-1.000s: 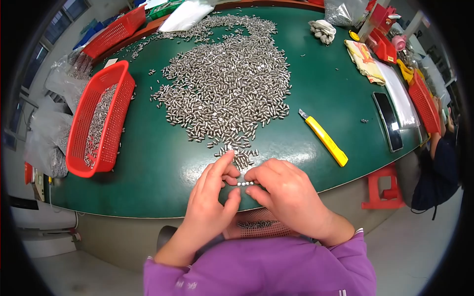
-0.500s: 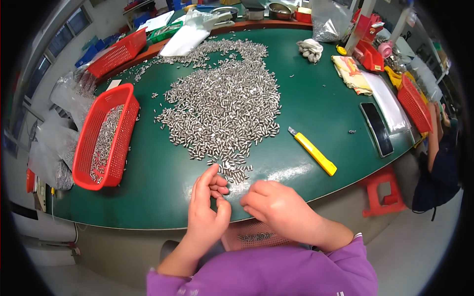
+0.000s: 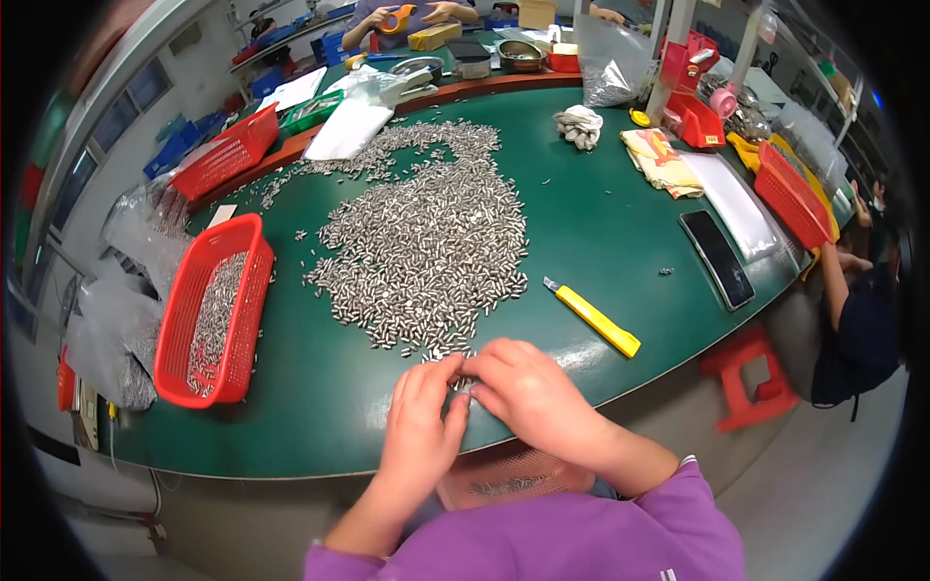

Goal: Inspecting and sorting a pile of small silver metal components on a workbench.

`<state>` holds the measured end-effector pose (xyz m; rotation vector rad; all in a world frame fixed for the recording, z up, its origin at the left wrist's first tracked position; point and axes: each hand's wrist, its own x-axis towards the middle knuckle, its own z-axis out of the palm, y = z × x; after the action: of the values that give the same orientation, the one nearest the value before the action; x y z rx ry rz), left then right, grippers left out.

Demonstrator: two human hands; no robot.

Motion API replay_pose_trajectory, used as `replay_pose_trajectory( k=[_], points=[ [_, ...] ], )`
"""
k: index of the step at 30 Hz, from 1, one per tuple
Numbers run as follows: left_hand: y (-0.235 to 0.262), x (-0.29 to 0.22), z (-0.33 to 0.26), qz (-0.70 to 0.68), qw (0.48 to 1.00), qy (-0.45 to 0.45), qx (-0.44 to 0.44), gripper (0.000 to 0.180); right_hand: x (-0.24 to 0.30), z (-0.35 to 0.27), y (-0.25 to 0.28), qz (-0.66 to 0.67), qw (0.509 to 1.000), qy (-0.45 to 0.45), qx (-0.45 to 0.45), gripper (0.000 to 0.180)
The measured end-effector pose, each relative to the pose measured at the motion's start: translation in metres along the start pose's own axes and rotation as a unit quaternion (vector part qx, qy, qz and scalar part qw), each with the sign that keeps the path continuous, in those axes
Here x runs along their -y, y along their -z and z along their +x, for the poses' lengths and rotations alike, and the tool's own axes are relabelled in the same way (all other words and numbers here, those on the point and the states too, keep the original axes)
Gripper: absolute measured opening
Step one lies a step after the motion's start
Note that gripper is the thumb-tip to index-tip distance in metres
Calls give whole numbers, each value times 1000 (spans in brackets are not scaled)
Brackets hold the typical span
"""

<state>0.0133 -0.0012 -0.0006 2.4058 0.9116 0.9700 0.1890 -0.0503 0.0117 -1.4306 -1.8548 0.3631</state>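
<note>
A broad heap of small silvery metal pins [image 3: 426, 242] lies on the green tabletop, narrowing toward me. At its near tip my two hands come together around a few pins. My left hand [image 3: 418, 412] is open, its fingers stretched forward and the thumb apart, with the fingertips beside the pins. My right hand [image 3: 531, 392] bends over from the other side with fingers curled and closed. Its fingertips meet those of the left; anything they hold is hidden. Below the table edge, a pinkish basket [image 3: 518, 474] with some pins sits near my lap.
On the left stands a red basket [image 3: 250, 320] of pins, beside filled plastic bags [image 3: 116, 320]. A yellow utility knife [image 3: 596, 321] and a phone [image 3: 717, 259] lie to the right. White gloves [image 3: 579, 126] lie farther back. People are at the far side and right.
Both hands have closed in on each other at the heap's near tip; before, they were apart. The view has tilted up, bringing a person across the table into sight.
</note>
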Motion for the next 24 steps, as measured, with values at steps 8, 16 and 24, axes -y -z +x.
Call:
replay_pose_trajectory(
  k=[8,16,24],
  points=[
    [-1,0,-6,-82,995,64,5,54,-5,-4,-9,56,997,46,-40,18],
    [1,4,-9,-90,994,62,11,72,3,-3,2,11,1000,16,8,21],
    [4,2,-12,-146,985,93,2,83,4,-4,11,17,999,-39,2,21]
  ],
)
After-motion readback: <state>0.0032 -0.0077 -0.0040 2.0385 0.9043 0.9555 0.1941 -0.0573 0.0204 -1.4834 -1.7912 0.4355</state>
